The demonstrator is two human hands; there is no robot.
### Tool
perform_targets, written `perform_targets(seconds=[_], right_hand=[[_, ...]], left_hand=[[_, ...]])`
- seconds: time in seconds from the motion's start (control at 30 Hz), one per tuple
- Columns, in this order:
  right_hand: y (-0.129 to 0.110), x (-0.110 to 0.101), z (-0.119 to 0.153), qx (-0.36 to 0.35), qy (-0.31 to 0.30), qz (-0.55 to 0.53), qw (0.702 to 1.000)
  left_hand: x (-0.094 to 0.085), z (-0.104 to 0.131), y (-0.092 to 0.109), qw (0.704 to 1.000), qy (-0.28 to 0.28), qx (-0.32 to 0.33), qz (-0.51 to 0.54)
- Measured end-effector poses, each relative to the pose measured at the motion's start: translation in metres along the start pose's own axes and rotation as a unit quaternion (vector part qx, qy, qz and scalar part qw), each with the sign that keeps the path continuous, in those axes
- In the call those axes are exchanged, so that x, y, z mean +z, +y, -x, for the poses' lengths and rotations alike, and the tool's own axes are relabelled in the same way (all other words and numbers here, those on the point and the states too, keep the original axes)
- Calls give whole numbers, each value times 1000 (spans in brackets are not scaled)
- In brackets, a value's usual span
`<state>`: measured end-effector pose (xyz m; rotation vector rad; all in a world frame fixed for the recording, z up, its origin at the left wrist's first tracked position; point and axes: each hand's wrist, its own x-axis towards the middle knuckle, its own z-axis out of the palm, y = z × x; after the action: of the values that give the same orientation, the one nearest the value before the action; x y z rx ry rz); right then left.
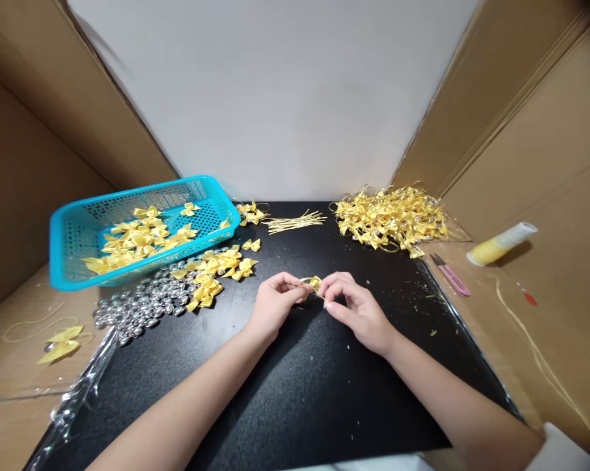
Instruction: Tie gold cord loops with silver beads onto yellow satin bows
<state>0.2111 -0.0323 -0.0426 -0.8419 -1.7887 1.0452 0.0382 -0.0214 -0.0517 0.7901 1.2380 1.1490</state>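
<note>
Over the middle of the black board, my left hand point(281, 297) pinches a thin gold cord between thumb and fingertips. Close beside it, my right hand point(351, 304) is closed too, its thumb and fingers pinching an end of the same gold cord point(320, 296). A small yellow bow point(315, 282) shows between the two hands, partly covered by the fingers. A cord loop stands out just behind the fingertips. How the cord runs through the bow is too small to make out.
Left, a blue basket point(59, 245) holds yellow bows; silver beads point(142, 301) and loose bows point(204, 291) lie before it. Cut cords point(295, 222) lie at the back. Right are a heap of corded bows point(393, 219), pink snips point(451, 275) and a thread spool point(501, 244).
</note>
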Motion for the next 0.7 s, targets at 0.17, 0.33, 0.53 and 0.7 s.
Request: perform_targets(seconds=[0.17, 0.33, 0.53, 0.7], right_hand=[[-6, -9, 1, -35, -10, -116, 993], [-7, -11, 1, -40, 14, -163, 986], [-6, -13, 2, -30, 47, -218, 974], [-3, -13, 3, 28, 66, -285, 956]], left_hand=[[-9, -10, 3, 996, 36, -37, 69], [-16, -18, 4, 992, 40, -38, 113], [-20, -22, 8, 988, 12, -56, 144], [-21, -20, 15, 984, -39, -88, 152]])
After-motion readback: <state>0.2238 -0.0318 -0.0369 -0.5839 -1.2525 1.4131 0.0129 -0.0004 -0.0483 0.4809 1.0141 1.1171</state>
